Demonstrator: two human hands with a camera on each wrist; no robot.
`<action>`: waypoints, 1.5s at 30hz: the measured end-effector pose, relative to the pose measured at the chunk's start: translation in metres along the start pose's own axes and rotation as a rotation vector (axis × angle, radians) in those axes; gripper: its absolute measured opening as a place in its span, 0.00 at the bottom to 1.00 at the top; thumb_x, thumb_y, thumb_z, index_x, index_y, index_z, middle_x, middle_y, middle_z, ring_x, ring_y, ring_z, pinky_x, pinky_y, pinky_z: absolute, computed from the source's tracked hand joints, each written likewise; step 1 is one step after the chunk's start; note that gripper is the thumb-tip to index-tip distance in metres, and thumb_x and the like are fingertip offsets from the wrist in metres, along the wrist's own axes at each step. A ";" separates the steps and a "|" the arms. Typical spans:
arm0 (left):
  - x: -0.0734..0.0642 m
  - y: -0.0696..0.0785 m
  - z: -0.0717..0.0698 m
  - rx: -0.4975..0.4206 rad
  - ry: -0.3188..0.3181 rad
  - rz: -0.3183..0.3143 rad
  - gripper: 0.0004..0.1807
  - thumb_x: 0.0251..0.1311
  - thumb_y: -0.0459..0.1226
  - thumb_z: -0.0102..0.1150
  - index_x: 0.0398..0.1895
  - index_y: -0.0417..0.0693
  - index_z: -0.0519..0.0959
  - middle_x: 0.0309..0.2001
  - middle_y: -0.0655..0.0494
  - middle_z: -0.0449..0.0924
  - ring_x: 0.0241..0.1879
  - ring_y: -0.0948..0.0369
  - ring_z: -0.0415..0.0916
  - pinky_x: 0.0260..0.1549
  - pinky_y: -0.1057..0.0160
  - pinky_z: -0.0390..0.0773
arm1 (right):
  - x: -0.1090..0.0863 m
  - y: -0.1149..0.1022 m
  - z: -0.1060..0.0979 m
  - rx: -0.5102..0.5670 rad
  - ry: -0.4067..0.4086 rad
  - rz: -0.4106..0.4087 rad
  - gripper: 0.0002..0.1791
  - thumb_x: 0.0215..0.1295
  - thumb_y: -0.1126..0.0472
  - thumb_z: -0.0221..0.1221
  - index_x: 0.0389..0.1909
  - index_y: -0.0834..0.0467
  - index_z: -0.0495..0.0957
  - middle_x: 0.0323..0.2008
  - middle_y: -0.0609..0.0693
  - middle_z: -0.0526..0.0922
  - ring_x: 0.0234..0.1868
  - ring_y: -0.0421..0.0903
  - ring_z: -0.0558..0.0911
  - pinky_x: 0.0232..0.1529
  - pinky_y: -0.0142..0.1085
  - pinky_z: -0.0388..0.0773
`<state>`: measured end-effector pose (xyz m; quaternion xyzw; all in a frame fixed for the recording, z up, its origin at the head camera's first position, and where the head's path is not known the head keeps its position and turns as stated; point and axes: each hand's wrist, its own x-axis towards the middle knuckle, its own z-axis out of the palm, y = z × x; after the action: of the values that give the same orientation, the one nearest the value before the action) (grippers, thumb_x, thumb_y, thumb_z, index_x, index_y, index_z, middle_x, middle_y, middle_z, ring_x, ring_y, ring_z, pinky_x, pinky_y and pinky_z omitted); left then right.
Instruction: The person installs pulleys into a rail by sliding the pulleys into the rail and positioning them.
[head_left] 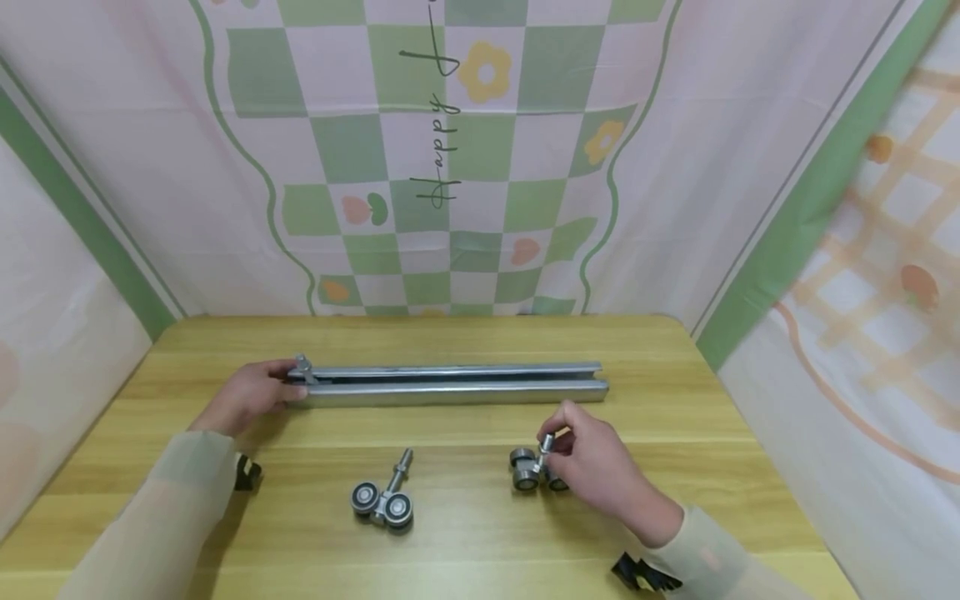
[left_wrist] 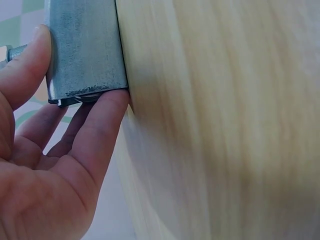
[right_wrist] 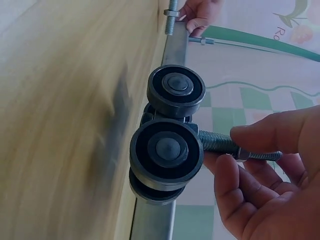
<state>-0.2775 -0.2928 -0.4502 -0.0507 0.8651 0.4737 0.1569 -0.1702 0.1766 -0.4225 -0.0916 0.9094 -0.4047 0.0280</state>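
Note:
A silver metal rail with a slot along its top lies across the table. My left hand holds its left end, the thumb against the slotted side and a fingertip at the end edge in the left wrist view. A bolt sticks up from the slot beside those fingers. My right hand pinches the threaded bolt of a roller trolley between thumb and fingers; its several bearing wheels point away from the palm. A second roller trolley rests on the table between my hands, its bolt slanting up.
The wooden table has its far edge against a checked green and white curtain. More printed cloth hangs at the left and right. Black straps show at both wrists.

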 end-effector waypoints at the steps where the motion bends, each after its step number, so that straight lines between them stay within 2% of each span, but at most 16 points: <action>1: 0.000 0.000 0.000 -0.001 -0.001 0.000 0.44 0.61 0.38 0.69 0.75 0.35 0.56 0.72 0.31 0.57 0.60 0.44 0.68 0.53 0.49 0.76 | 0.000 0.000 0.001 -0.010 -0.011 0.002 0.17 0.55 0.76 0.65 0.38 0.54 0.74 0.35 0.45 0.81 0.36 0.42 0.81 0.32 0.33 0.81; 5: 0.000 -0.001 0.000 -0.011 -0.008 0.000 0.45 0.61 0.38 0.69 0.76 0.36 0.56 0.72 0.31 0.57 0.59 0.45 0.69 0.53 0.49 0.76 | -0.003 0.001 0.003 -0.065 -0.048 -0.019 0.18 0.53 0.76 0.65 0.38 0.53 0.73 0.32 0.44 0.80 0.33 0.41 0.79 0.29 0.33 0.79; 9: 0.000 -0.001 0.000 -0.013 -0.009 0.003 0.45 0.61 0.38 0.69 0.76 0.35 0.56 0.71 0.31 0.57 0.59 0.45 0.69 0.53 0.49 0.76 | -0.006 0.003 0.005 -0.115 -0.046 -0.073 0.19 0.51 0.75 0.67 0.37 0.53 0.72 0.30 0.43 0.80 0.32 0.40 0.78 0.28 0.33 0.78; 12: 0.001 0.000 0.001 -0.016 -0.009 0.007 0.45 0.61 0.38 0.69 0.76 0.35 0.56 0.71 0.31 0.58 0.58 0.46 0.69 0.53 0.50 0.76 | -0.008 0.004 0.005 -0.114 -0.044 -0.095 0.20 0.50 0.76 0.68 0.37 0.54 0.72 0.31 0.43 0.80 0.32 0.40 0.79 0.28 0.32 0.79; 17: 0.002 0.001 0.001 -0.024 -0.012 0.013 0.44 0.61 0.37 0.68 0.75 0.34 0.56 0.71 0.31 0.58 0.58 0.46 0.69 0.52 0.52 0.76 | -0.008 0.009 0.003 -0.046 -0.075 -0.078 0.19 0.53 0.75 0.67 0.40 0.55 0.72 0.37 0.48 0.81 0.35 0.41 0.81 0.31 0.32 0.80; 22: 0.001 0.000 0.001 -0.029 -0.016 0.018 0.44 0.61 0.37 0.68 0.75 0.34 0.56 0.71 0.30 0.57 0.58 0.46 0.69 0.53 0.51 0.76 | -0.008 0.017 -0.002 0.134 -0.140 -0.045 0.14 0.64 0.63 0.65 0.47 0.58 0.73 0.47 0.56 0.80 0.41 0.46 0.82 0.38 0.36 0.82; 26: 0.001 0.000 0.001 -0.032 -0.015 0.013 0.44 0.62 0.37 0.68 0.75 0.34 0.55 0.71 0.30 0.57 0.59 0.46 0.69 0.53 0.51 0.76 | -0.008 0.023 -0.006 0.213 -0.175 -0.053 0.15 0.69 0.57 0.63 0.50 0.61 0.75 0.47 0.56 0.80 0.44 0.49 0.83 0.41 0.36 0.82; 32: 0.000 0.000 0.000 -0.027 -0.018 0.015 0.44 0.62 0.36 0.67 0.75 0.34 0.55 0.71 0.30 0.57 0.59 0.45 0.69 0.53 0.51 0.76 | -0.009 0.026 -0.007 0.136 -0.161 -0.084 0.10 0.67 0.56 0.65 0.44 0.57 0.81 0.38 0.44 0.83 0.43 0.49 0.83 0.39 0.36 0.82; 39: -0.001 0.000 0.001 -0.034 -0.013 0.009 0.44 0.62 0.36 0.67 0.76 0.34 0.55 0.71 0.30 0.56 0.59 0.46 0.69 0.53 0.51 0.76 | -0.010 0.024 -0.007 0.076 -0.123 -0.048 0.11 0.65 0.51 0.66 0.43 0.53 0.84 0.35 0.42 0.84 0.37 0.47 0.81 0.35 0.36 0.80; 45: -0.002 0.001 0.000 -0.029 -0.009 0.013 0.43 0.62 0.36 0.67 0.75 0.34 0.55 0.70 0.30 0.59 0.57 0.46 0.70 0.52 0.51 0.76 | -0.010 0.026 -0.005 0.076 -0.090 -0.005 0.13 0.63 0.49 0.67 0.44 0.52 0.86 0.35 0.40 0.85 0.36 0.45 0.81 0.35 0.36 0.79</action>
<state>-0.2760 -0.2920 -0.4487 -0.0453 0.8577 0.4876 0.1568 -0.1646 0.1994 -0.4391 -0.1108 0.8909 -0.4347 0.0713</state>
